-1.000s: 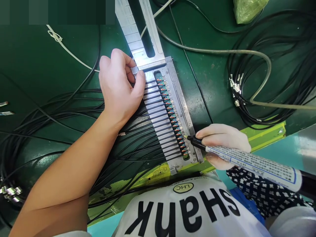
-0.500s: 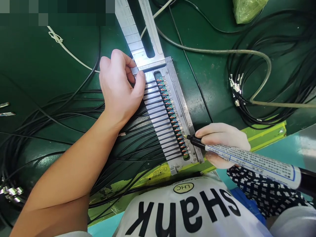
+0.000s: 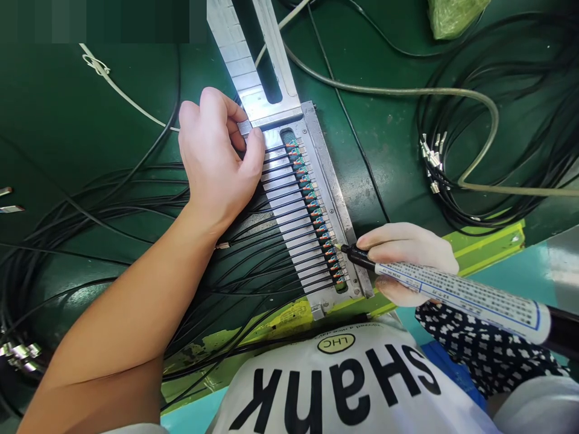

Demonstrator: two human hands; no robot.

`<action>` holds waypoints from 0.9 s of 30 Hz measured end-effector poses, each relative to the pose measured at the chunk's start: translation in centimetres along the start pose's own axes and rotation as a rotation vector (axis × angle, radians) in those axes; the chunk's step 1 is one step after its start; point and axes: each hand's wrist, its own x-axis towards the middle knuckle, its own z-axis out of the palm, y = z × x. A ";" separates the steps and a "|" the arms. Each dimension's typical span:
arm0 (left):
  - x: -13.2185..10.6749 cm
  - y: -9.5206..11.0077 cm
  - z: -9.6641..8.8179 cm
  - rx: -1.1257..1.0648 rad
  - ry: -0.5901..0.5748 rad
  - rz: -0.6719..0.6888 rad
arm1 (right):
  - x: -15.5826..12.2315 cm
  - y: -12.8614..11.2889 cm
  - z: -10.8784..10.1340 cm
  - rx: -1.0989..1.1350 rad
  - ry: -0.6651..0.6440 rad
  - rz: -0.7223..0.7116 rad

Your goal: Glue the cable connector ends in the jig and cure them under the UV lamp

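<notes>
A metal fixture lay at a slant on the green counter, its near end reaching the yellow-green strip along the near edge. A row of small wired connectors filled the fixture's long slot, each fed from the left by one of the black cables lying side by side across the plate. The metal looked stiff, fairly heavy and smooth enough to slip, best taken by its outer rails; the exposed wire ends looked fragile, the cables springy and safer to hold by their jackets.

A left hand had thumb and fingers closed on the fixture's upper left corner, beside the joint where a slotted metal flap ran toward the counter's far edge. A right hand, fingers clamped around a pen-shaped applicator, brought its dark tip to the lower half of the row; whether the tip touched a connector could not be told. The applicator looked light and rigid, its printed barrel an easy grip close to the nozzle.

Toward the counter's right side lay a coil of dark cable with silver plugs, crossed by a pale hose. A bundle in yellow-green plastic sat near the far right corner, and more metal plugs gathered by the near left corner. Below the near edge showed a lettered white shirt.
</notes>
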 end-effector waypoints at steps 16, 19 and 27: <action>0.1 -0.2 0.2 0.062 0.036 0.050 | 0.3 -0.2 -0.3 0.007 -0.037 0.013; 0.1 -0.3 0.3 0.065 0.035 0.044 | 0.6 -0.5 -0.6 -0.014 -0.071 -0.002; 0.0 -0.3 0.3 0.044 0.024 0.018 | -1.0 -1.7 -1.2 -0.063 -0.047 0.007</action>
